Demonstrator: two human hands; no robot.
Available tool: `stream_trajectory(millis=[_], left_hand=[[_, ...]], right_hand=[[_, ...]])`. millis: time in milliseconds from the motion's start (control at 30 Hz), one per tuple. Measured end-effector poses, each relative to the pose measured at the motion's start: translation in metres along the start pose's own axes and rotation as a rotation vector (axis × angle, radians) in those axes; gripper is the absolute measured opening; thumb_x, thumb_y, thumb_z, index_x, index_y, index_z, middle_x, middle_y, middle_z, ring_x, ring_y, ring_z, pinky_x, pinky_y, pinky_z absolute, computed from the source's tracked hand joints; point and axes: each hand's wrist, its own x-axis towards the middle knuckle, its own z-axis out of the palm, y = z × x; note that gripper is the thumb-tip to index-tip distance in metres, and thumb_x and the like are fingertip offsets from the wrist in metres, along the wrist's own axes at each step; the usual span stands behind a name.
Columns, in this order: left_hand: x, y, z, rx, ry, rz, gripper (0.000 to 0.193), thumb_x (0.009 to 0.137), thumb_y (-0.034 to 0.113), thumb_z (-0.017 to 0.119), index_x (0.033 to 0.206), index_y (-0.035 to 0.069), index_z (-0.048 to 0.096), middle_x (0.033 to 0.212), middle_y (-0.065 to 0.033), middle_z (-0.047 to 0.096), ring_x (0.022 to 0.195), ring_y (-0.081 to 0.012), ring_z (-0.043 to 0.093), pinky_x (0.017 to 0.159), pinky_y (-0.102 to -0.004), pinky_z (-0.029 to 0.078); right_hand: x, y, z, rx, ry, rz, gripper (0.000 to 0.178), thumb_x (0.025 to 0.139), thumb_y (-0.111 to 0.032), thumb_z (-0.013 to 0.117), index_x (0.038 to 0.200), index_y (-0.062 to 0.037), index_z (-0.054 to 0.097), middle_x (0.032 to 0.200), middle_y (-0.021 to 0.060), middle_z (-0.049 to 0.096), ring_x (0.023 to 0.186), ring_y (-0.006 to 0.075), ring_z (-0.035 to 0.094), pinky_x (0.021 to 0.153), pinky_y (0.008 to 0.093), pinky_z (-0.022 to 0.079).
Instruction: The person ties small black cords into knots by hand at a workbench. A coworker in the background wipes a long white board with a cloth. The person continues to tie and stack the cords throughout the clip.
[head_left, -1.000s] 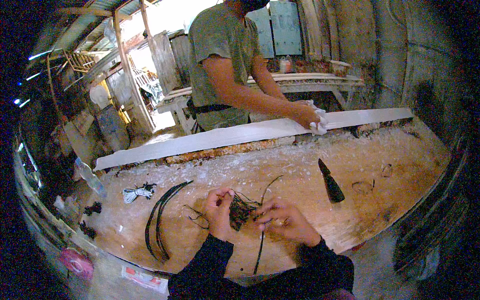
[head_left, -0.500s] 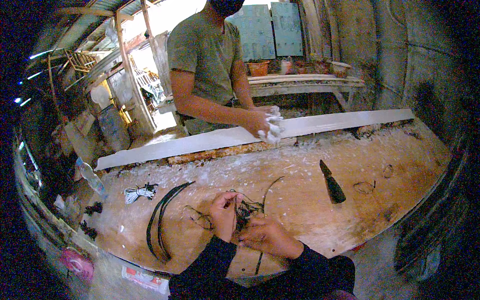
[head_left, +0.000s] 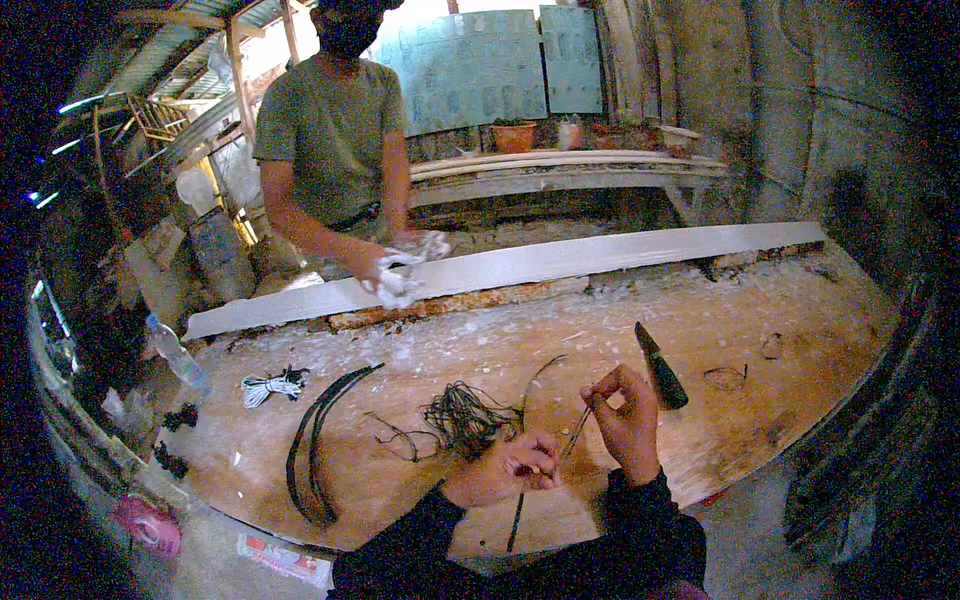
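A thin dark strand [head_left: 574, 436] is stretched between my two hands above the wooden table. My right hand [head_left: 630, 418] pinches its upper end between thumb and fingertips. Lower and to the left, my left hand [head_left: 510, 466] is closed on the other end, palm partly turned up. Just beyond my left hand lies a tangled heap of dark strands [head_left: 468, 418], with a few loose strands [head_left: 400, 436] to its left. A single dark strip [head_left: 516, 522] lies near the front edge, below my left hand. To the right of my right hand rests a dark, pointed, knife-like thing [head_left: 662, 370].
Two curved black strips [head_left: 312, 440] and a white cord bundle [head_left: 272, 388] lie leftward on the table [head_left: 760, 440]. A clear bottle [head_left: 176, 352] stands at its left edge. Across a long white board [head_left: 560, 262], another person [head_left: 335, 150] works with whitened hands.
My hands have left the dark heap and moved right, drawing out a strand; my right hand is raised. The other person and their hands have shifted left along the white board.
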Motion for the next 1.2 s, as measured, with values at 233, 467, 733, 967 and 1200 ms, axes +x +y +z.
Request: stream_trajectory(millis=[233,467,733,967,1200], left_hand=[[-0.005,0.008,-0.002,0.065,-0.034,-0.024,0.018,0.074,0.02,0.065,0.078,0.005,0.057,0.092,-0.0058,0.04,0.082,-0.0138,0.045,0.072,-0.0241,0.038],[-0.004,-0.006,-0.019,0.103,0.288,0.113,0.016,0.071,0.019,0.067,0.073,0.004,0.06,0.094,-0.0054,0.043,0.085,-0.0144,0.045,0.073,-0.0258,0.038],[-0.003,0.0,-0.039,0.282,0.937,-0.001,0.005,0.069,0.006,0.063,0.074,0.004,0.066,0.081,-0.0038,0.053,0.08,-0.0134,0.049,0.069,-0.024,0.04],[-0.003,-0.012,-0.05,0.494,1.115,-0.009,0.004,0.068,0.002,0.062,0.072,0.003,0.062,0.071,-0.0024,0.055,0.065,-0.0107,0.051,0.059,-0.0223,0.041],[-0.002,-0.008,-0.042,0.415,1.102,0.005,0.004,0.068,0.001,0.062,0.068,0.004,0.06,0.07,-0.004,0.053,0.063,-0.0124,0.05,0.058,-0.0233,0.041]], right_hand=[[0.001,-0.009,0.006,-0.014,0.105,-0.142,0.018,0.073,-0.006,0.059,0.091,-0.008,0.059,0.093,0.0103,0.051,0.094,0.0254,0.048,0.082,0.0331,0.037],[0.003,-0.001,0.002,0.081,0.15,-0.058,0.009,0.067,-0.007,0.065,0.075,-0.0061,0.061,0.094,0.0093,0.052,0.093,0.0229,0.048,0.08,0.0314,0.038],[-0.007,-0.007,-0.001,0.582,-0.414,0.283,0.01,0.064,-0.007,0.068,0.071,-0.0065,0.061,0.091,0.0067,0.054,0.091,0.0191,0.049,0.079,0.0299,0.039],[-0.021,-0.032,0.019,0.597,-0.894,-0.048,0.011,0.072,-0.011,0.064,0.082,-0.005,0.063,0.1,0.008,0.053,0.096,0.0217,0.05,0.082,0.0312,0.04],[-0.022,-0.035,0.022,0.445,-0.877,-0.234,0.012,0.069,-0.008,0.066,0.081,-0.0057,0.063,0.092,0.0076,0.057,0.092,0.0217,0.052,0.079,0.0314,0.041]])
